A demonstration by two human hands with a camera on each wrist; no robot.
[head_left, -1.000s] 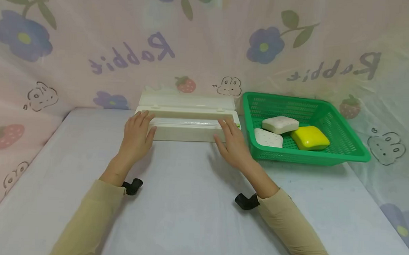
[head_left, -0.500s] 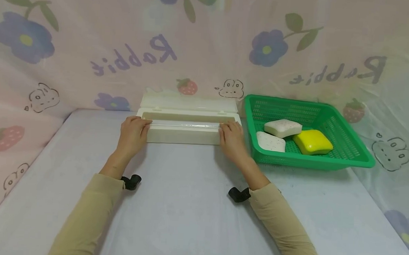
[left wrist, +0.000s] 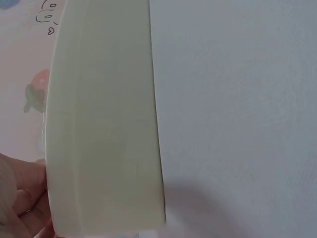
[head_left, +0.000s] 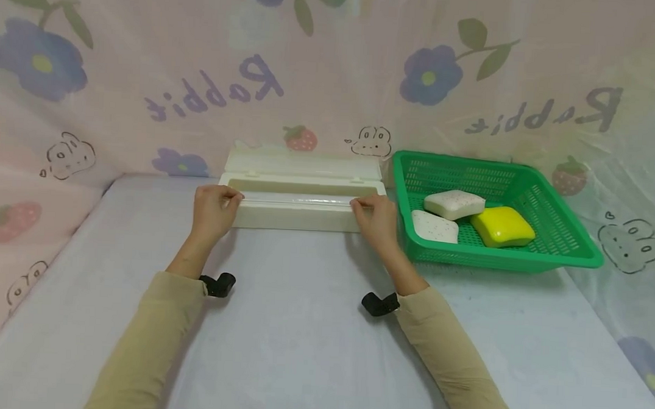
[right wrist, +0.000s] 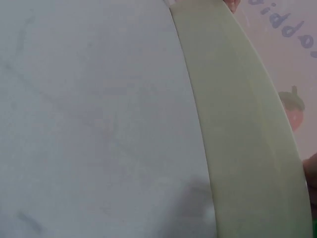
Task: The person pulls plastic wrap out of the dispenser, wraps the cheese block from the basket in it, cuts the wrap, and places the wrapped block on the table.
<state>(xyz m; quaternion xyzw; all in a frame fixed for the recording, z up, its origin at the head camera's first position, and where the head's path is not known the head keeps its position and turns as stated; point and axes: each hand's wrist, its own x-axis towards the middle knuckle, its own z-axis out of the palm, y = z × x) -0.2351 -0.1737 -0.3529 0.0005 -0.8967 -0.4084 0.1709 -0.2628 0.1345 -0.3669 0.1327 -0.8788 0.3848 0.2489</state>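
Observation:
A long off-white cling film dispenser [head_left: 296, 218] stands at the back of the table, its lid [head_left: 302, 164] raised against the backdrop. A strip of clear, shiny cling film [head_left: 300, 199] runs along the front top edge. With thumb and fingers my left hand [head_left: 210, 214] pinches the film at the left end. The right hand [head_left: 378, 225] pinches it at the right end. Both wrist views are filled mostly by the dispenser's front wall [left wrist: 104, 124]. Only part of the left fingers [left wrist: 29, 198] shows there, and the right fingertips [right wrist: 311, 171] sit at the frame edge.
Just right of the dispenser stands a green plastic basket [head_left: 501, 258]. It holds a yellow sponge-like block [head_left: 502, 227] and two speckled white blocks [head_left: 454, 204]. A white cloth covers the table [head_left: 295, 325], and a printed curtain [head_left: 322, 64] hangs close behind.
Both hands came down onto the ends of the dispenser's front edge from hovering with spread fingers. Since then their fingers have closed into pinches on the film, and the wrists have lifted slightly.

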